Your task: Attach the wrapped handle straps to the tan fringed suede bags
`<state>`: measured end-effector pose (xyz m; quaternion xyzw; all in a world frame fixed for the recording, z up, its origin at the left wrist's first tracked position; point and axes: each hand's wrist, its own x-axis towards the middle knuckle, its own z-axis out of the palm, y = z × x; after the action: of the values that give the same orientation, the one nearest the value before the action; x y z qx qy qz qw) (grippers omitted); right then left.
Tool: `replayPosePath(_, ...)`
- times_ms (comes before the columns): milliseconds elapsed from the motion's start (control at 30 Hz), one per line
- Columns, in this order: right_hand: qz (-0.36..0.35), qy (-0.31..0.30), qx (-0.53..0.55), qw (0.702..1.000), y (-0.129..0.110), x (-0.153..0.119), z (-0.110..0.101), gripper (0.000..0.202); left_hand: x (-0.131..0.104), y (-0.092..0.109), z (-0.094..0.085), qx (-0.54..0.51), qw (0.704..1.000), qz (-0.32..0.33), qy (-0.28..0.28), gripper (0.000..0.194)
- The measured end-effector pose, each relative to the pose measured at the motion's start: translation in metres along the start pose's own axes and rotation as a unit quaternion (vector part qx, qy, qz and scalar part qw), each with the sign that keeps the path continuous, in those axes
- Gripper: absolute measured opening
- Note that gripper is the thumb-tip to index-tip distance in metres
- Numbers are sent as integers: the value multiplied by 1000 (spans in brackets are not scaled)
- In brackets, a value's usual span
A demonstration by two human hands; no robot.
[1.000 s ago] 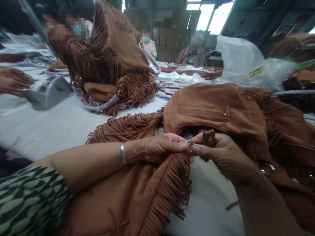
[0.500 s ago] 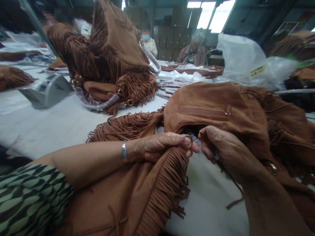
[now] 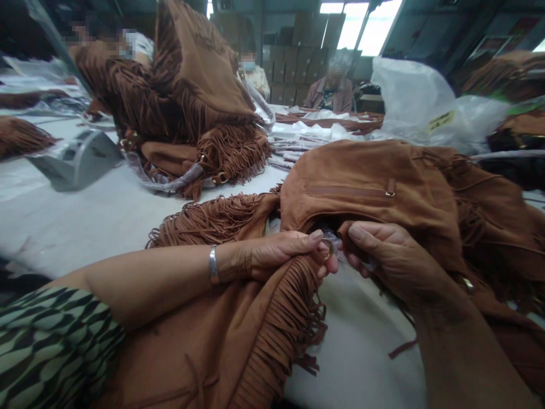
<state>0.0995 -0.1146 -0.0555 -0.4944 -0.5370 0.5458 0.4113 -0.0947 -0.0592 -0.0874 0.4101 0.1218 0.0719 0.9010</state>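
Observation:
My left hand (image 3: 279,251), closed with thumb against fingers, pinches a gold-coloured metal ring (image 3: 327,249). Beneath that wrist lies a brown suede bag (image 3: 187,341) with a fringed edge. Just to the right, my right hand (image 3: 394,258) is closed on a brown leather strap, whose end (image 3: 345,230) sticks out by the thumb close to the ring. A small gap parts the two hands. Below the right hand hangs a thin brown thong (image 3: 403,347); whether it belongs to the strap is hidden. Behind both hands lies another brown bag (image 3: 361,170) with a zipped pocket.
A pile of fringed bags (image 3: 204,91) stands on the white table (image 3: 85,221) at the back left, beside a grey tape dispenser-like object (image 3: 76,162). Clear plastic wrapping (image 3: 413,96) sits at the back right. Several people sit beyond, before stacked cartons (image 3: 293,68).
My right hand has tilted slightly, and the strap end has come a little nearer to the ring. The left hand still pinches the ring. The whole view has shifted slightly left.

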Motion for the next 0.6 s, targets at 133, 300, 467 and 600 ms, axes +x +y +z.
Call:
replayPosePath(133,5,3,-45,999,0,0,3,36,-1,-1,-1,24,1000,-4,-1,61)
replayPosePath(300,-4,20,-67,998,-1,1,6,39,0,-3,-3,9,1000,0,-9,57)
replayPosePath(467,-15,4,-75,997,0,1,8,41,0,-3,-3,-12,999,2,-35,56)
replayPosePath(600,-16,-22,-70,997,1,3,9,42,-1,-2,-3,-33,998,-3,-47,56)
